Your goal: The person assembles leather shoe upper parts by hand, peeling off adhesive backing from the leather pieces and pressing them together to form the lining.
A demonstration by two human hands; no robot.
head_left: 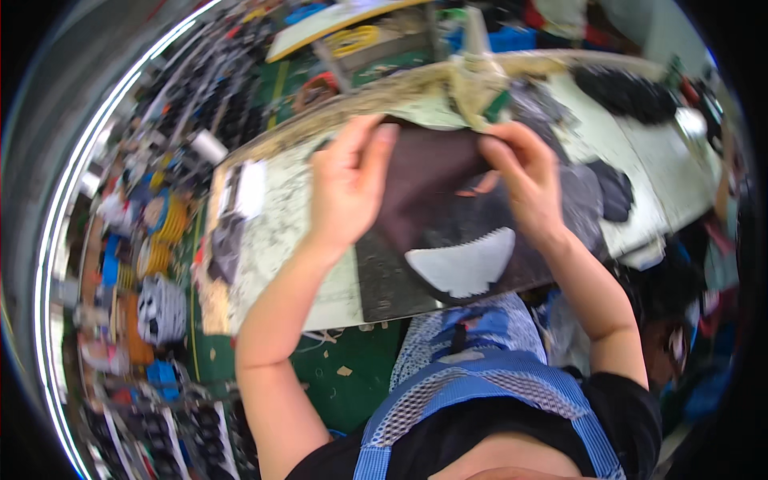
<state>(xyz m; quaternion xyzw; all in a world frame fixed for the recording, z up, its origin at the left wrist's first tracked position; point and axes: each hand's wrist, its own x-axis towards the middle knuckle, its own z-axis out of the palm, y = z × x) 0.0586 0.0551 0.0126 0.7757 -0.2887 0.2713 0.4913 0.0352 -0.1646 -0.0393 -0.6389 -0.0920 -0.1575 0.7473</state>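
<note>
A thin dark brown sheet [424,172], like fabric or soft leather, is stretched upright between my hands above the table. My left hand [350,180] pinches its upper left corner between thumb and fingers. At the upper right corner, my right hand [528,176] has the same kind of pinch. Below the sheet, a white curved piece [464,262] with a notched upper edge lies near the table's front edge. It rests on dark flat material [384,284]. A small pinkish shape [484,186] shows beside the sheet; its kind is unclear.
The worn white worktable [280,240] has a raised wooden rim. Crumpled black material [612,190] and a black bundle [628,94] lie on the right. A pale wrapped post [476,80] stands at the back. Left of the table are shelves and yellow spools [168,220].
</note>
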